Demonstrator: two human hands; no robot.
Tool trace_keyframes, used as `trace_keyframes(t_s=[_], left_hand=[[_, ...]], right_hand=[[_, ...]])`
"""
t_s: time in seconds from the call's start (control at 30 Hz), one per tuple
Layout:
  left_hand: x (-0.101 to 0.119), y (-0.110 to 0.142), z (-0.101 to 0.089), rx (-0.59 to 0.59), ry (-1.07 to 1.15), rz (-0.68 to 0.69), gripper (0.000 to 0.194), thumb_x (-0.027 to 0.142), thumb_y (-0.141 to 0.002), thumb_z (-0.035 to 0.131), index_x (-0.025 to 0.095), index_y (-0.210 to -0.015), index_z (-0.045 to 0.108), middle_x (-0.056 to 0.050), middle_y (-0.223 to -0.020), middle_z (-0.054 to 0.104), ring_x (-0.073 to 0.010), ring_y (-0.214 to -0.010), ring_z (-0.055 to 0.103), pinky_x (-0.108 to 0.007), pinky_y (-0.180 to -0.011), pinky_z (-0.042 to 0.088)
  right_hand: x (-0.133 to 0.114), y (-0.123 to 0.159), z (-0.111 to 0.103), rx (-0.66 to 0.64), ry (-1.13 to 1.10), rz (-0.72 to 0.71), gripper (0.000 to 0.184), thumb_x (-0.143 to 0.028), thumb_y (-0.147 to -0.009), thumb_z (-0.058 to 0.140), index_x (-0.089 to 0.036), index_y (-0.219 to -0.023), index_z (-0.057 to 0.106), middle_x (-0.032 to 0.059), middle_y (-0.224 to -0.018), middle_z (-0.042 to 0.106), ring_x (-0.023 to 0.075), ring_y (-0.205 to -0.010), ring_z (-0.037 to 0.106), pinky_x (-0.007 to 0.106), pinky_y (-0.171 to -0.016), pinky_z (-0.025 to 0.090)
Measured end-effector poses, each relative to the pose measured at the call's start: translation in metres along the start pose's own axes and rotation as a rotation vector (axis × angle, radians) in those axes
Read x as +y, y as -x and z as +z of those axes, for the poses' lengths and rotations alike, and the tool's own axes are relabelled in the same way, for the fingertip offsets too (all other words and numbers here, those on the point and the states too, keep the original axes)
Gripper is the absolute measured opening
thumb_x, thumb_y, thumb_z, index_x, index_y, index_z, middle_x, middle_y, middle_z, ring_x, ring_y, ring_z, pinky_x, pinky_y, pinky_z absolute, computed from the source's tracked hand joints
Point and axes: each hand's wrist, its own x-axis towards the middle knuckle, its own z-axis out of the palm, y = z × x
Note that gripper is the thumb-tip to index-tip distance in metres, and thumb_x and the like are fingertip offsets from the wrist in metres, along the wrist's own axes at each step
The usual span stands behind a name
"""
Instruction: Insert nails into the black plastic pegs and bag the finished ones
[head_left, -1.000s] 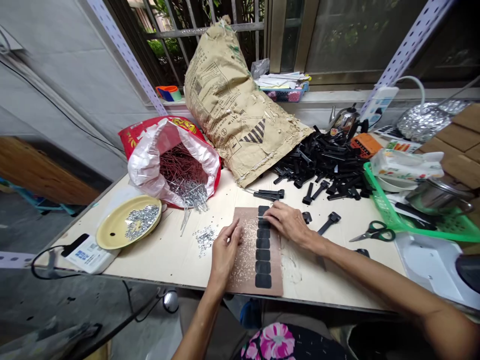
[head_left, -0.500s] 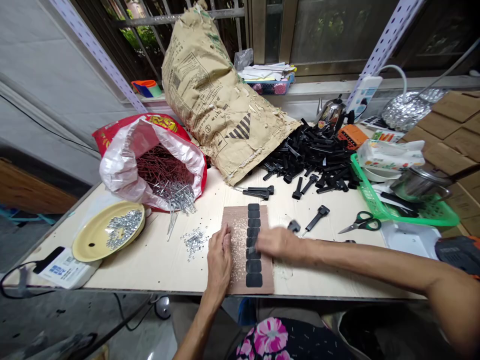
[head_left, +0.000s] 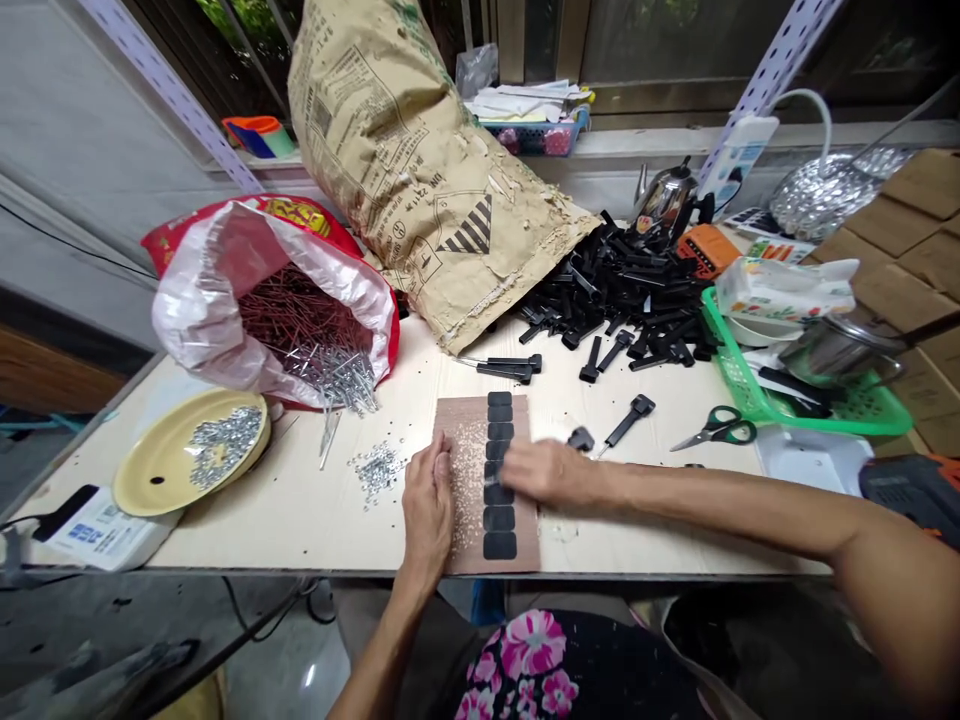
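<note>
A brown board (head_left: pixel 465 470) lies near the table's front edge, with a column of black rounded pads (head_left: pixel 498 518) down its right side and fine silver bits scattered over its middle. My left hand (head_left: pixel 429 498) rests on the board's left edge, fingers curled together. My right hand (head_left: pixel 541 470) lies over the pads halfway down the column, fingers bent and pressed on them; whether it holds anything is hidden. A small heap of silver bits (head_left: pixel 377 466) sits just left of the board.
Behind stand a plastic bag of long nails (head_left: pixel 300 320), a torn paper sack (head_left: pixel 420 170) and a heap of black plastic parts (head_left: pixel 630 300). A yellow plate (head_left: pixel 146 470) with silver bits is at left. Scissors (head_left: pixel 716 428) and a green basket (head_left: pixel 750 400) are at right.
My right hand has slid from the top of the pad column toward me to its middle. The left hand has stayed on the board's left edge. The view has tilted down a little.
</note>
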Motion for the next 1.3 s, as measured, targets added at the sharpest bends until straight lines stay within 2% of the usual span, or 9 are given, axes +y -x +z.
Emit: trace_keyframes(t_s=[0.1,0.3,0.63,0.73,0.83,0.9,1.0,1.17,1.3], left_hand=[[0.000,0.000,0.000,0.002,-0.001,0.000,0.043,0.039,-0.095,0.030,0.019,-0.125,0.054,-0.010,-0.113,0.061,-0.0224,-0.107,0.056,-0.041,-0.096,0.042],[0.002,0.001,0.000,-0.008,0.004,-0.004,0.044,0.038,-0.095,0.030,0.018,-0.126,0.053,-0.010,-0.114,0.060,-0.0224,-0.107,0.055,-0.040,-0.096,0.041],[0.001,0.003,-0.003,0.009,0.087,-0.046,0.039,0.036,-0.093,0.037,0.020,-0.121,0.058,-0.010,-0.113,0.061,-0.0230,-0.109,0.053,-0.043,-0.098,0.040],[0.005,0.005,-0.003,0.015,0.097,-0.058,0.037,0.034,-0.093,0.038,0.020,-0.120,0.059,-0.009,-0.115,0.062,-0.0223,-0.111,0.053,-0.041,-0.097,0.042],[0.007,0.009,-0.008,0.031,0.111,-0.021,0.034,0.032,-0.092,0.041,0.021,-0.117,0.061,-0.008,-0.112,0.063,-0.0202,-0.107,0.057,-0.036,-0.095,0.044],[0.003,0.009,-0.019,0.095,0.089,0.018,0.031,0.030,-0.092,0.044,0.022,-0.113,0.064,-0.007,-0.108,0.064,-0.0192,-0.102,0.058,-0.034,-0.092,0.045],[-0.014,0.003,-0.047,0.266,-0.048,0.019,0.027,0.032,-0.090,0.047,0.022,-0.104,0.067,-0.006,-0.099,0.064,-0.0201,-0.096,0.058,-0.034,-0.086,0.046],[-0.051,-0.012,-0.087,0.281,-0.379,-0.020,0.031,0.036,-0.090,0.044,0.020,-0.100,0.069,-0.009,-0.087,0.064,-0.0247,-0.084,0.051,-0.039,-0.076,0.045],[-0.053,-0.025,-0.080,0.166,-0.485,0.057,0.032,0.033,-0.091,0.042,0.021,-0.102,0.069,-0.010,-0.086,0.062,-0.0256,-0.084,0.048,-0.038,-0.073,0.043]], right_hand=[[-0.004,0.005,0.006,-0.022,0.006,-0.083,0.024,-0.013,-0.096,0.036,-0.014,-0.083,0.057,0.0027,-0.077,0.052,0.0141,-0.076,0.043,0.024,-0.053,0.032],[-0.006,0.012,0.006,0.017,-0.020,0.084,0.027,-0.024,-0.098,0.037,-0.016,-0.084,0.059,0.0036,-0.078,0.053,0.0148,-0.079,0.044,0.024,-0.059,0.033],[0.009,0.077,-0.052,-0.184,-0.032,0.373,0.026,-0.036,-0.094,0.046,-0.021,-0.085,0.065,0.0038,-0.082,0.060,0.0154,-0.077,0.051,0.026,-0.063,0.036],[0.031,0.045,-0.058,-0.107,0.057,0.394,0.030,-0.036,-0.095,0.043,-0.020,-0.085,0.066,0.0050,-0.083,0.062,0.0160,-0.077,0.052,0.027,-0.067,0.036],[0.065,-0.015,-0.048,0.000,0.115,0.454,0.033,-0.032,-0.097,0.038,-0.017,-0.091,0.066,0.0070,-0.088,0.063,0.0160,-0.081,0.054,0.025,-0.067,0.037],[0.088,-0.055,-0.036,-0.033,0.182,0.522,0.033,-0.031,-0.096,0.037,-0.018,-0.097,0.067,0.0070,-0.092,0.063,0.0173,-0.088,0.055,0.024,-0.066,0.037],[0.112,-0.099,-0.019,-0.227,0.224,0.618,0.032,-0.034,-0.094,0.039,-0.023,-0.099,0.069,0.0049,-0.098,0.064,0.0176,-0.091,0.057,0.023,-0.064,0.036],[0.122,-0.118,-0.005,-0.303,0.259,0.637,0.034,-0.028,-0.093,0.037,-0.020,-0.096,0.070,0.0081,-0.099,0.066,0.0205,-0.089,0.060,0.026,-0.065,0.036],[0.117,-0.118,0.003,-0.323,0.296,0.638,0.033,-0.026,-0.092,0.038,-0.015,-0.093,0.070,0.0132,-0.099,0.066,0.0235,-0.088,0.061,0.028,-0.065,0.037]])
